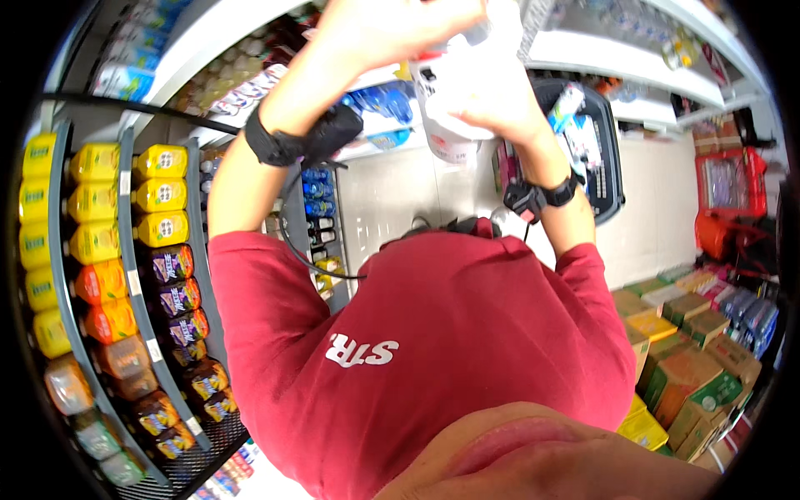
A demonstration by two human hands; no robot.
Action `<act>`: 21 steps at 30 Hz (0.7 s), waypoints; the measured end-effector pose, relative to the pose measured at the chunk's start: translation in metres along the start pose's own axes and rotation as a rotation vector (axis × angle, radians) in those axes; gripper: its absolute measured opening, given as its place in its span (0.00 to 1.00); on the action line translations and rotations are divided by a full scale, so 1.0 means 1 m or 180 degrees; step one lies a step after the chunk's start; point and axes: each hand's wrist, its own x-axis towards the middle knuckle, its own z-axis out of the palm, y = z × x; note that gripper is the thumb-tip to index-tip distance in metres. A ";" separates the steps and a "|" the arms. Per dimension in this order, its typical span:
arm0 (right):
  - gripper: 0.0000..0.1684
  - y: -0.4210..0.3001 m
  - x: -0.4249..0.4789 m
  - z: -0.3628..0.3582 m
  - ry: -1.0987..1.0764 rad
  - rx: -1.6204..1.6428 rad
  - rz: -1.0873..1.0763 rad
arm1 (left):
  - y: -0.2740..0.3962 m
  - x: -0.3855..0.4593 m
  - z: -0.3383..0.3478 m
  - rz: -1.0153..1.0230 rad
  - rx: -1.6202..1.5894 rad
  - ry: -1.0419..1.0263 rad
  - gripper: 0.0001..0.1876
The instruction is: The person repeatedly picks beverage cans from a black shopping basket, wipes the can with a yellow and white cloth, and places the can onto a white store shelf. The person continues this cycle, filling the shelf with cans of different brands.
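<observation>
Glare washes out much of the area around both hands. My right hand [494,94] is wrapped around a white cylindrical container [440,115] with dark and red print, tilted over the floor. At the container's upper end, my left hand [400,28] reaches across with bent fingers near a small greyish piece [478,32]. Whether those fingers grip that piece or only touch it cannot be made out. Black straps with small devices circle both wrists, and a cable runs from the left one.
A dark plastic basket [609,169] holding several packages stands right of my right forearm. White shelves [625,59] with bottles run ahead. Left, a rack [128,206] holds yellow, orange and dark drink bottles. Cardboard cartons [681,369] and a red-framed container [731,181] are at the right.
</observation>
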 end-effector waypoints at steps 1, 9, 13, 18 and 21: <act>0.44 -0.004 0.010 0.015 0.0017 -0.0224 -0.0061 | -0.012 -0.007 -0.014 0.0331 0.0101 0.0079 0.19; 0.64 0.005 0.077 0.136 0.1034 -0.2127 -0.2204 | -0.038 -0.062 -0.102 0.1106 0.1092 0.1093 0.17; 0.53 0.022 0.092 0.137 0.0248 -0.1935 -0.1105 | -0.040 -0.055 -0.161 0.0296 0.0612 0.1122 0.16; 0.25 0.028 0.129 0.078 0.0419 -0.3512 -0.1238 | -0.073 -0.004 -0.219 0.0164 0.1039 0.1654 0.19; 0.24 0.008 0.169 0.048 0.0779 -0.3846 -0.1758 | -0.069 0.010 -0.246 -0.0081 0.1489 0.2047 0.21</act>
